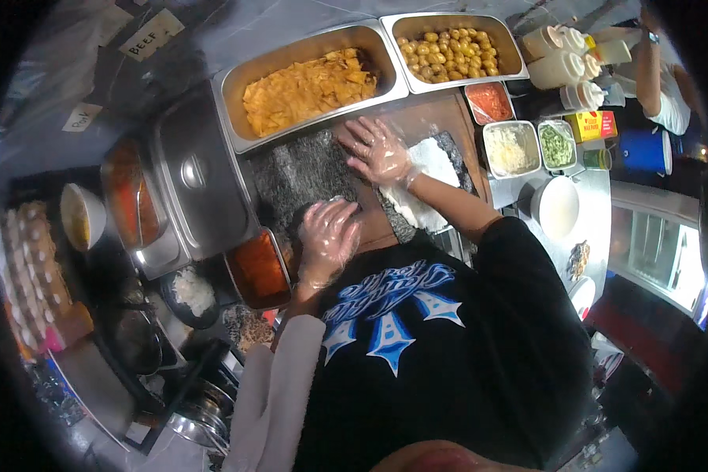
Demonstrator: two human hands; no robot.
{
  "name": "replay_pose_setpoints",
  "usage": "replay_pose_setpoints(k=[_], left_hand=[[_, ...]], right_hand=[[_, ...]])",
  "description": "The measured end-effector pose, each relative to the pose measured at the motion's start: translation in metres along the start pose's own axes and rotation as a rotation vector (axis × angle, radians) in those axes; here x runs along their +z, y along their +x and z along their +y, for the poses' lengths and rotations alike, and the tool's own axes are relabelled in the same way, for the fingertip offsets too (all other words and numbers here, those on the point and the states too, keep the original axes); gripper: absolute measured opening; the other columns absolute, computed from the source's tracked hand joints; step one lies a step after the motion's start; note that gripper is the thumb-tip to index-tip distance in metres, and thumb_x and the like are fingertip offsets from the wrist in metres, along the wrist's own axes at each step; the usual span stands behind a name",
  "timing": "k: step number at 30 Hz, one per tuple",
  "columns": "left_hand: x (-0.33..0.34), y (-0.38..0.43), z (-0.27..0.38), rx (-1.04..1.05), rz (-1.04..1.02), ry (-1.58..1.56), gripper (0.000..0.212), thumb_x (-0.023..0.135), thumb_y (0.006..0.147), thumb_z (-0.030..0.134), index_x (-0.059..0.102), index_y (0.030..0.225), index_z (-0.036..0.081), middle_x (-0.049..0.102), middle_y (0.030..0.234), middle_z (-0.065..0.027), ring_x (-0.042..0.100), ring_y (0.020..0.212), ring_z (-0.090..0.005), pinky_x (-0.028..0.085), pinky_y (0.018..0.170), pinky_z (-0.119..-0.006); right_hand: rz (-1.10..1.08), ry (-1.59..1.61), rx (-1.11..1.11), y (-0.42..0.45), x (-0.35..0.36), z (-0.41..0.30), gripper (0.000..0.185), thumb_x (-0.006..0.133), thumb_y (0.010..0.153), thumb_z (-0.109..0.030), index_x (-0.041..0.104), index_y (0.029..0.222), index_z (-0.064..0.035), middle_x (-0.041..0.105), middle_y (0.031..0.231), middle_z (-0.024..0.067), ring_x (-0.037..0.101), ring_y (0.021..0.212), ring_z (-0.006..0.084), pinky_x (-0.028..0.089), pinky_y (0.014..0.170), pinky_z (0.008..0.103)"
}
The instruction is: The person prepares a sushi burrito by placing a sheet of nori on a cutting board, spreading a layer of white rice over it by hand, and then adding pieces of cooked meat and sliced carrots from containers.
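Note:
My right hand [380, 154], in a clear plastic glove, is spread palm down over the brown board [373, 219], between two dark sheets. My left hand [329, 236], also gloved, hovers at the near edge of the left sheet, fingers loosely apart and nothing visible in it. The left dark sheet [298, 168] looks like nori and is bare. On the right dark sheet [455, 154] lies a white layer [432, 194], seemingly rice; my right wrist and forearm cross over it. Whether either palm touches the surface is hard to tell.
Steel pans of orange chips [312, 88] and small round potatoes [448, 56] line the far side. Right stand small trays of red shreds [489, 102], pale shreds [510, 148], green strips [556, 143], and squeeze bottles [557, 69]. Left are a lidded pan [203, 177] and orange-red tray [258, 265]. Another person's arm [649, 76] shows upper right.

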State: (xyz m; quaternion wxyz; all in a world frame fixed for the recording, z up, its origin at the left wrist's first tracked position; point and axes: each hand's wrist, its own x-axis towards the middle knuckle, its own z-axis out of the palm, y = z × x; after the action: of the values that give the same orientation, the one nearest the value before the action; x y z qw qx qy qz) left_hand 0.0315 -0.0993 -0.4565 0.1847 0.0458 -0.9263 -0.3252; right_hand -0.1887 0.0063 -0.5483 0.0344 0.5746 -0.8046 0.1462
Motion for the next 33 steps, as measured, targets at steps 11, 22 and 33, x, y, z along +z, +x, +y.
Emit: replay_pose_setpoints(k=[11,22,33], left_hand=[[0.091,0.059,-0.004,0.134,-0.636,0.267,0.078,0.052,0.096,0.049,0.030,0.153,-0.001,0.029,0.161,-0.0172,0.022,0.151,-0.0299,0.012,0.124,-0.049],[0.156,0.139,0.031,0.348,-0.694,0.331,0.098,0.050,0.091,0.065,0.020,0.155,-0.003,0.021,0.164,-0.0177,0.018,0.152,-0.0295,0.011,0.124,-0.050],[0.195,0.162,0.056,0.515,-0.777,0.267,0.108,0.051,0.085,0.073,0.023,0.153,-0.007,0.023,0.162,-0.0219,0.020,0.151,-0.0341,0.011,0.122,-0.056]], right_hand=[[0.504,1.095,0.955,-0.117,-0.123,0.058,0.036,0.055,0.102,-0.037,0.067,0.101,-0.0021,0.065,0.095,0.0058,0.059,0.089,0.0146,0.048,0.080,0.0312],[0.744,1.009,1.170,-0.252,-0.134,0.009,0.031,0.056,0.103,-0.029,0.065,0.110,0.0003,0.064,0.086,0.0040,0.059,0.084,0.0131,0.046,0.084,0.0298],[0.651,1.192,1.146,-0.274,-0.109,0.019,0.029,0.053,0.104,-0.025,0.060,0.119,-0.0010,0.066,0.095,0.0060,0.061,0.090,0.0138,0.048,0.087,0.0304]])
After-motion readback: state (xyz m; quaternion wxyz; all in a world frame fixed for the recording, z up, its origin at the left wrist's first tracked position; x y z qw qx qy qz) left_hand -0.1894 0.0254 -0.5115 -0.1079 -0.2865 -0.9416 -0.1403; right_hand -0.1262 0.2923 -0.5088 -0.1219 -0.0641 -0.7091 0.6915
